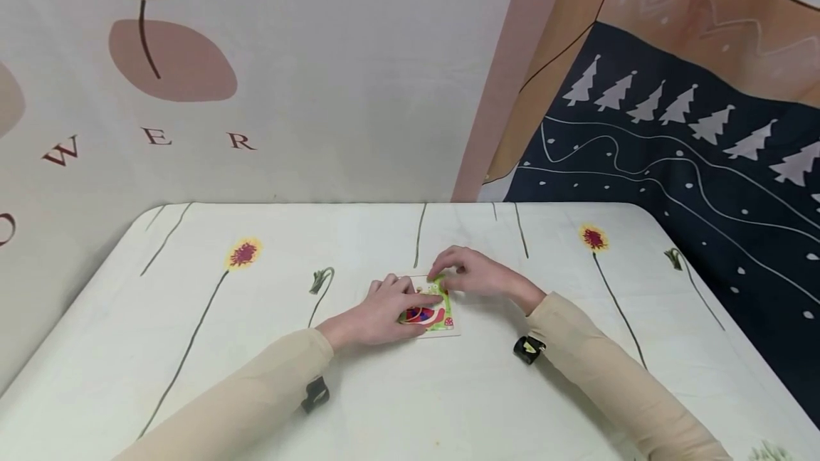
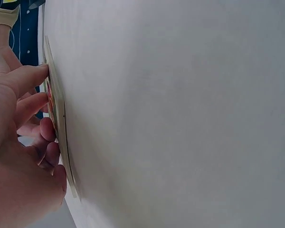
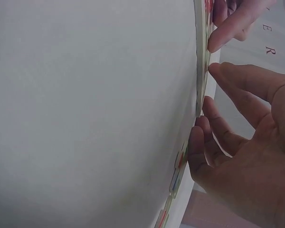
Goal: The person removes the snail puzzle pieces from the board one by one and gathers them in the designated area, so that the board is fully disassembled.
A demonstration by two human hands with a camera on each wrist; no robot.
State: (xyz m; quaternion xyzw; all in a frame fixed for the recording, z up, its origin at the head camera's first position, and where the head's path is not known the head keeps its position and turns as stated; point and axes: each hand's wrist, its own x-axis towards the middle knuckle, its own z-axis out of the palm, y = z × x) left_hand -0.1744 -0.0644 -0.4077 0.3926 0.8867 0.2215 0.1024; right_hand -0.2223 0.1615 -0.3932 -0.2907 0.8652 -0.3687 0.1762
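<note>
My left hand [image 1: 384, 311] lies spread over the picture board [image 1: 438, 321], below the middle of the frame, its grip loose; my right hand [image 1: 477, 274] touches the board's upper right edge with bent fingers, though I can't tell whether that grip pinches anything. The worktop [image 1: 416, 404] stretches well out on both sides, its far edge crossing mid-frame.

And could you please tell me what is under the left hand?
Under the left hand lies a board; red and green parts of its picture show beside the hand. The part directly beneath is covered.
</note>
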